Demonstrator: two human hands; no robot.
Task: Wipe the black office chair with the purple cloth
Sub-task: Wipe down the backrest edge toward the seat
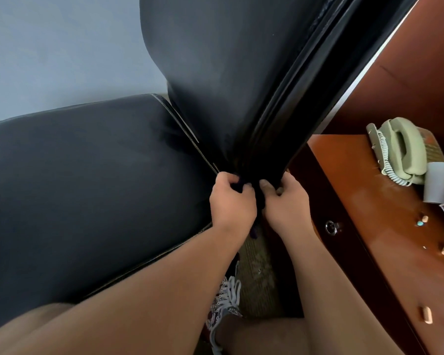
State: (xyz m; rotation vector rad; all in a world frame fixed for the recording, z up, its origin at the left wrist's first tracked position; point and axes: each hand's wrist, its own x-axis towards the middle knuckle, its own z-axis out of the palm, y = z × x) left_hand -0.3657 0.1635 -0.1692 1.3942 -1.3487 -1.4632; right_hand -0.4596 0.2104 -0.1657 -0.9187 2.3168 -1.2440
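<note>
Down at the bottom corner of the black chair (pixel 228 73) back, just above the seat's rear edge, the left hand (pixel 231 201) clutches the purple cloth (pixel 256 203), bunched between both hands, while the right hand (pixel 287 206) curls round the back's lower edge. Best to steady that edge firmly and work the cloth along the seam in short strokes.

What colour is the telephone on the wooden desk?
The telephone is pale green, seen clearly in the head view.
</note>
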